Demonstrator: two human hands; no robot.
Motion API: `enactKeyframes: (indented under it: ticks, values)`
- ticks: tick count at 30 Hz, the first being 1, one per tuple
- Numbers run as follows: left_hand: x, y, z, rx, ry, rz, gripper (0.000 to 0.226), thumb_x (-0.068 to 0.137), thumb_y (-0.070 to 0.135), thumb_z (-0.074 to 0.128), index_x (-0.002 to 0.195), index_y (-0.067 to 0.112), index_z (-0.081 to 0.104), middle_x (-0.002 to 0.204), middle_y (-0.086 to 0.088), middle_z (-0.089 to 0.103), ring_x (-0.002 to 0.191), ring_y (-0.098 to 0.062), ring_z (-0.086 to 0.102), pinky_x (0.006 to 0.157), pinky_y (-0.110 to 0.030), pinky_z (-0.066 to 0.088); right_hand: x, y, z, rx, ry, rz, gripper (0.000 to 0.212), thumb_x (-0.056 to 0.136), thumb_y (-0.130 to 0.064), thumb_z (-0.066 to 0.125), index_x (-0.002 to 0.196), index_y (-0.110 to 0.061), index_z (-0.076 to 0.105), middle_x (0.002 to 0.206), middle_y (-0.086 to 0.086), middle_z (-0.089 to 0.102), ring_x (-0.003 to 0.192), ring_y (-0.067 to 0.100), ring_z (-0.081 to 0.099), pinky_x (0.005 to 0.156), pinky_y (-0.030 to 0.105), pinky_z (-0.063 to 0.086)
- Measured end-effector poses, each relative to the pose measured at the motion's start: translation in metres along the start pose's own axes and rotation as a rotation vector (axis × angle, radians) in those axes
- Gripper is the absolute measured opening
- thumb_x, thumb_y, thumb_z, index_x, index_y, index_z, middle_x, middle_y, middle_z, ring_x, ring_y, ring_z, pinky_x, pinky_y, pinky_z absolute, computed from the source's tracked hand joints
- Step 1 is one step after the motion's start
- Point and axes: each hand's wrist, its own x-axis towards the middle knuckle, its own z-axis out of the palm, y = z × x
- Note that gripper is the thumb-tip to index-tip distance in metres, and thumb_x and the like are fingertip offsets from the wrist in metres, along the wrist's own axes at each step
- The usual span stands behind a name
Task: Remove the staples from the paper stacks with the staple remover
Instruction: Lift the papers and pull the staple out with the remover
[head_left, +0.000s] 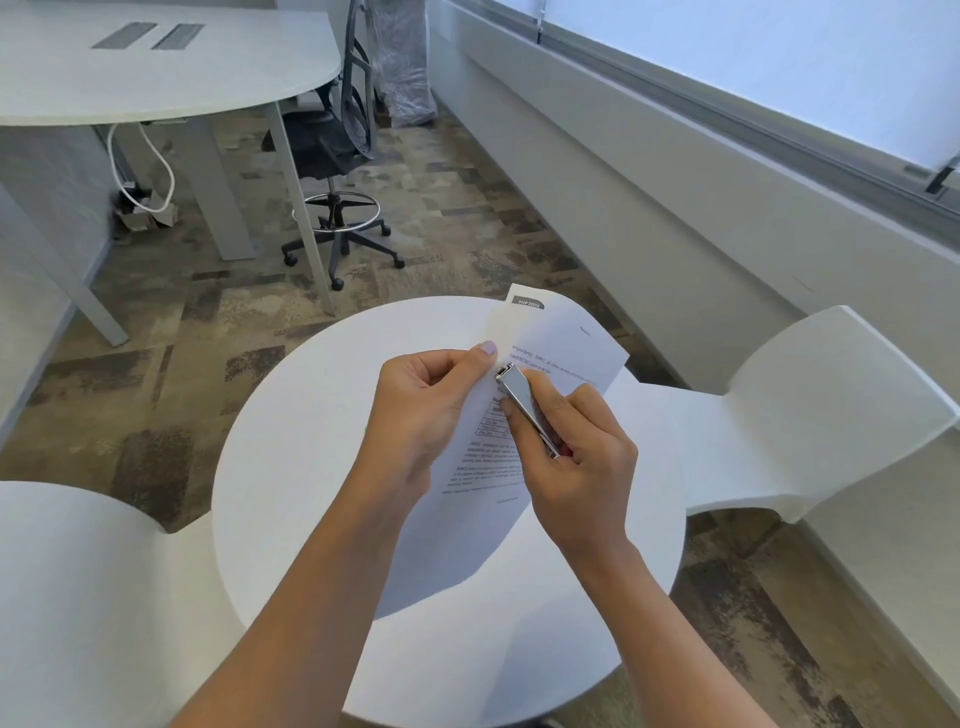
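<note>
Paper stack (556, 332) headed "PMP 2025", text otherwise illegible.

Both bare forearms reach forward from the lower edge and converge toward the centre. Left hand (426, 410): fingers curled inward, thumb extended to the upper right, pinching printed white paper sheets (550, 338). Right hand (566, 447): knuckles up, fingers wrapped round a slim chrome metal staple remover (524, 402), its tip just beside the left thumb.
</note>
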Motion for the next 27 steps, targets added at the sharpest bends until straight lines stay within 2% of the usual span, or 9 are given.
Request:
enactKeyframes:
  ticks: [2, 5, 11, 14, 17, 22, 23, 25, 27]
  values:
    - [0.000, 0.001, 0.000, -0.021, 0.008, -0.017, 0.023, 0.083, 0.040, 0.074, 0.073, 0.020, 0.080, 0.080, 0.004, 0.078, 0.091, -0.029, 0.070, 0.088, -0.047, 0.055, 0.000, -0.001, -0.001, 0.003, -0.009, 0.022, 0.028, 0.085, -0.011, 0.072, 0.114, -0.014, 0.071, 0.067, 0.000, 0.051, 0.057, 0.015, 0.045, 0.045, 0.033, 0.042]
    - [0.000, 0.001, -0.001, -0.007, 0.020, -0.023, 0.025, 0.083, 0.044, 0.073, 0.075, 0.021, 0.079, 0.078, 0.007, 0.078, 0.090, -0.028, 0.069, 0.080, -0.040, 0.055, 0.001, -0.005, -0.003, 0.010, -0.031, 0.033, 0.029, 0.087, -0.014, 0.070, 0.116, -0.013, 0.071, 0.068, 0.001, 0.053, 0.058, 0.017, 0.048, 0.044, 0.033, 0.042]
    - [0.000, -0.003, -0.003, 0.018, 0.006, 0.067, 0.023, 0.085, 0.042, 0.071, 0.073, 0.025, 0.080, 0.073, 0.005, 0.077, 0.064, -0.005, 0.065, 0.067, -0.027, 0.050, 0.008, -0.012, -0.008, -0.064, -0.071, 0.001, 0.029, 0.086, -0.011, 0.071, 0.115, -0.013, 0.071, 0.071, -0.010, 0.047, 0.059, 0.009, 0.045, 0.048, 0.014, 0.039]
    - [0.000, -0.006, -0.002, 0.053, 0.015, 0.100, 0.024, 0.086, 0.046, 0.069, 0.073, 0.029, 0.079, 0.072, 0.009, 0.076, 0.064, -0.006, 0.066, 0.065, -0.026, 0.049, 0.011, -0.013, -0.012, -0.126, -0.125, -0.044, 0.026, 0.086, -0.010, 0.070, 0.112, -0.012, 0.072, 0.070, -0.003, 0.054, 0.061, 0.014, 0.049, 0.046, 0.026, 0.045]
    - [0.001, -0.009, -0.003, 0.042, 0.018, 0.129, 0.023, 0.087, 0.046, 0.068, 0.075, 0.030, 0.079, 0.074, 0.009, 0.076, 0.067, -0.010, 0.067, 0.065, -0.027, 0.049, 0.013, -0.012, -0.013, -0.168, -0.155, -0.086, 0.025, 0.085, -0.009, 0.069, 0.110, -0.011, 0.072, 0.071, -0.001, 0.056, 0.061, 0.012, 0.046, 0.047, 0.021, 0.039]
    - [0.002, -0.008, 0.000, 0.036, -0.027, 0.138, 0.023, 0.087, 0.043, 0.069, 0.076, 0.027, 0.080, 0.080, 0.010, 0.078, 0.067, -0.003, 0.068, 0.059, -0.016, 0.050, 0.005, -0.012, -0.005, -0.083, -0.070, -0.049, 0.026, 0.087, -0.011, 0.068, 0.112, -0.013, 0.072, 0.068, -0.005, 0.049, 0.059, 0.012, 0.045, 0.045, 0.025, 0.041]
    - [0.003, -0.008, 0.000, 0.003, -0.035, 0.127, 0.022, 0.087, 0.041, 0.070, 0.076, 0.025, 0.080, 0.081, 0.008, 0.078, 0.070, -0.004, 0.070, 0.062, -0.017, 0.053, 0.004, -0.011, -0.004, -0.048, -0.040, -0.018, 0.027, 0.087, -0.011, 0.069, 0.113, -0.014, 0.072, 0.067, -0.006, 0.047, 0.058, 0.011, 0.043, 0.046, 0.024, 0.040]
    - [0.004, -0.007, 0.000, -0.055, -0.049, 0.087, 0.021, 0.086, 0.039, 0.072, 0.077, 0.022, 0.080, 0.083, 0.003, 0.079, 0.080, -0.016, 0.073, 0.076, -0.031, 0.059, 0.003, -0.008, -0.002, 0.002, -0.009, 0.031, 0.028, 0.086, -0.014, 0.070, 0.114, -0.015, 0.071, 0.067, -0.006, 0.046, 0.059, 0.010, 0.042, 0.048, 0.022, 0.038]
    - [0.005, -0.005, -0.001, -0.089, -0.054, 0.051, 0.023, 0.085, 0.038, 0.072, 0.076, 0.018, 0.080, 0.084, -0.002, 0.079, 0.081, -0.025, 0.073, 0.082, -0.042, 0.058, 0.005, -0.005, -0.002, 0.033, -0.003, 0.056, 0.028, 0.086, -0.016, 0.071, 0.114, -0.013, 0.071, 0.068, -0.005, 0.048, 0.060, 0.008, 0.043, 0.048, 0.023, 0.039]
